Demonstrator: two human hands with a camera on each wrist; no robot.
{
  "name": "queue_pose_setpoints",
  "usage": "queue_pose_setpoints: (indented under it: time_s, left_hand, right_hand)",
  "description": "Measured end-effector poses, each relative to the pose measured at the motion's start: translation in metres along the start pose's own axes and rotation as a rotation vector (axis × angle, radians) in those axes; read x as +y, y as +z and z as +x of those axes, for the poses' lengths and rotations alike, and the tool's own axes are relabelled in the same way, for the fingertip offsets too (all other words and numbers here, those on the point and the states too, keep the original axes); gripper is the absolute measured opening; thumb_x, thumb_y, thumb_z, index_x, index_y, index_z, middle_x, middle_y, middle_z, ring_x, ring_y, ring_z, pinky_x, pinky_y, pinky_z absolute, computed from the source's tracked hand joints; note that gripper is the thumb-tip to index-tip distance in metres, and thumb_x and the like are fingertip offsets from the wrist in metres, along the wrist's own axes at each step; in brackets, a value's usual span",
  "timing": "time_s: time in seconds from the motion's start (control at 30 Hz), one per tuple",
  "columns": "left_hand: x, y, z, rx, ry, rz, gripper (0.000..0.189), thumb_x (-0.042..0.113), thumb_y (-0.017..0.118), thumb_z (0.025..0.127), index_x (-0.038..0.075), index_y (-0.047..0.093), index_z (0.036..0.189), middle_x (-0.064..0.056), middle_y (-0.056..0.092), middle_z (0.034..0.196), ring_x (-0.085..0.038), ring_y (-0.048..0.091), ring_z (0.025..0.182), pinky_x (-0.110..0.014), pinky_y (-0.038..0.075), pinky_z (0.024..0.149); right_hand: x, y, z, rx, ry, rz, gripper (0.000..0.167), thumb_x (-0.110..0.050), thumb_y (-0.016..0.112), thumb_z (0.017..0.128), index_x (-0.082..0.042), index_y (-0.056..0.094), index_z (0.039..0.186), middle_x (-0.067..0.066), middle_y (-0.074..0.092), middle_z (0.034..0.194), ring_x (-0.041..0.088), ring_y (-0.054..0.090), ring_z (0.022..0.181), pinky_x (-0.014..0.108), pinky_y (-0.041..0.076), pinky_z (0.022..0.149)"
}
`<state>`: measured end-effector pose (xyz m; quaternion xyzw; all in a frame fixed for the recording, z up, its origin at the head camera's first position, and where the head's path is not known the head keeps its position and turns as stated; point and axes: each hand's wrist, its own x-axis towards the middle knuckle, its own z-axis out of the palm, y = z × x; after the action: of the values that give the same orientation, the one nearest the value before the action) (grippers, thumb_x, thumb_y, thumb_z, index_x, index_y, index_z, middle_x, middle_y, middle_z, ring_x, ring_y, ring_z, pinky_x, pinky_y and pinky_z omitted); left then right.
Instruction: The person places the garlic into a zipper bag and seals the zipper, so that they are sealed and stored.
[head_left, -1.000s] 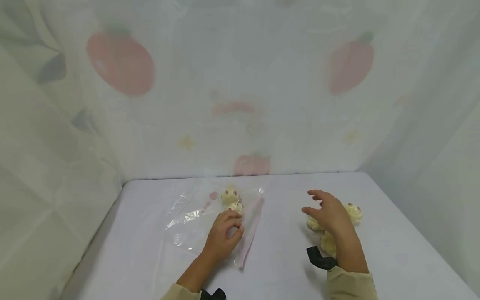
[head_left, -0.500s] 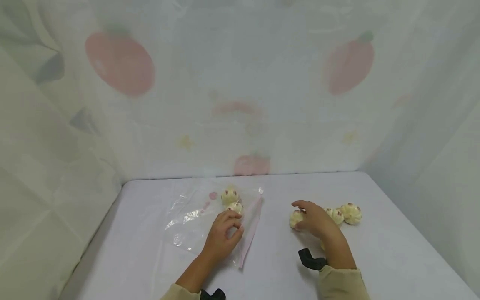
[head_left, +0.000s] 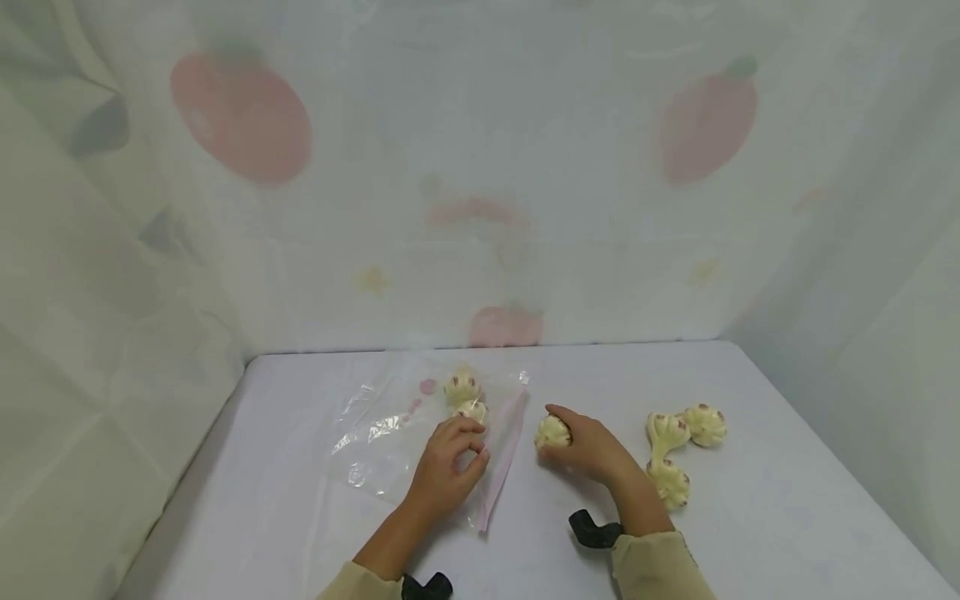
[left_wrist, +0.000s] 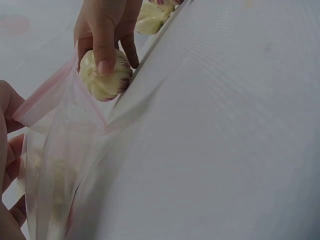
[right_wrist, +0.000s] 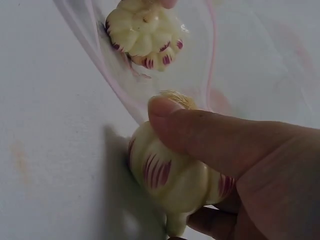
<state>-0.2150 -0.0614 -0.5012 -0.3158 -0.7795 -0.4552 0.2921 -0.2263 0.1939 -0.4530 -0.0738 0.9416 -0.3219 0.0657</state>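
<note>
My right hand (head_left: 592,450) grips a pale garlic bulb (head_left: 552,432) with purple streaks, just right of the clear zip bag (head_left: 382,429). The right wrist view shows the thumb across this garlic bulb (right_wrist: 175,175), near the bag's pink-edged mouth. In the left wrist view the held bulb (left_wrist: 102,89) is beside that mouth, which gapes. My left hand (head_left: 441,468) pinches the bag near its pink edge (head_left: 501,467). Inside the bag lie two garlic bulbs (head_left: 462,387), one behind the other; the left fingers hide part of the nearer one.
Three more garlic bulbs (head_left: 669,429) lie close together on the white table (head_left: 787,500) at the right, behind the right wrist. A pale curtain with fruit prints (head_left: 480,275) rises along the table's back edge, with sheeting at both sides.
My right hand has picked up a garlic bulb from the group at the right and carried it left to near the bag. The left hand and the bag have hardly moved.
</note>
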Motion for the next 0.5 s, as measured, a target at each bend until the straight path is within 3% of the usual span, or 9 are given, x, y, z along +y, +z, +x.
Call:
queue_pose_setpoints:
  time_s: [0.17, 0.33, 0.4, 0.5]
  left_hand:
    - [0.0001, -0.0006, -0.0003, -0.002, -0.012, 0.006, 0.014, 0.004, 0.072, 0.079, 0.014, 0.063, 0.076, -0.009, 0.068, 0.103, -0.026, 0.059, 0.108, -0.037, 0.044, 0.097]
    - [0.0014, -0.0009, 0.0, -0.008, -0.03, -0.002, 0.013, 0.005, 0.073, 0.08, 0.014, 0.064, 0.076, -0.01, 0.068, 0.103, -0.027, 0.059, 0.109, -0.039, 0.044, 0.099]
    - [0.0014, -0.0006, 0.0001, -0.005, -0.025, -0.003, 0.013, 0.004, 0.073, 0.08, 0.014, 0.064, 0.076, -0.01, 0.068, 0.103, -0.027, 0.06, 0.109, -0.04, 0.044, 0.098]
    - [0.0011, 0.0001, 0.0, -0.003, -0.022, -0.006, 0.014, 0.004, 0.073, 0.079, 0.013, 0.064, 0.076, -0.01, 0.068, 0.102, -0.027, 0.06, 0.108, -0.041, 0.045, 0.098]
  right_hand:
    - [0.0001, 0.0023, 0.0021, -0.016, -0.047, 0.024, 0.07, -0.023, 0.073, 0.083, -0.019, 0.045, 0.147, 0.009, 0.051, 0.147, 0.033, 0.046, 0.136, 0.054, 0.036, 0.11]
    - [-0.0002, 0.0056, 0.0029, -0.03, -0.161, 0.052, 0.061, -0.004, 0.068, 0.077, -0.02, 0.057, 0.135, 0.008, 0.047, 0.15, 0.033, 0.043, 0.139, 0.055, 0.035, 0.111]
    - [0.0002, 0.0068, 0.0031, -0.019, -0.178, 0.047, 0.054, -0.002, 0.067, 0.075, -0.02, 0.061, 0.125, 0.008, 0.052, 0.145, 0.032, 0.049, 0.132, 0.052, 0.04, 0.106]
    - [0.0016, 0.008, 0.0042, -0.003, -0.162, 0.037, 0.045, -0.005, 0.071, 0.074, -0.02, 0.06, 0.115, 0.003, 0.061, 0.126, 0.024, 0.059, 0.109, 0.043, 0.048, 0.09]
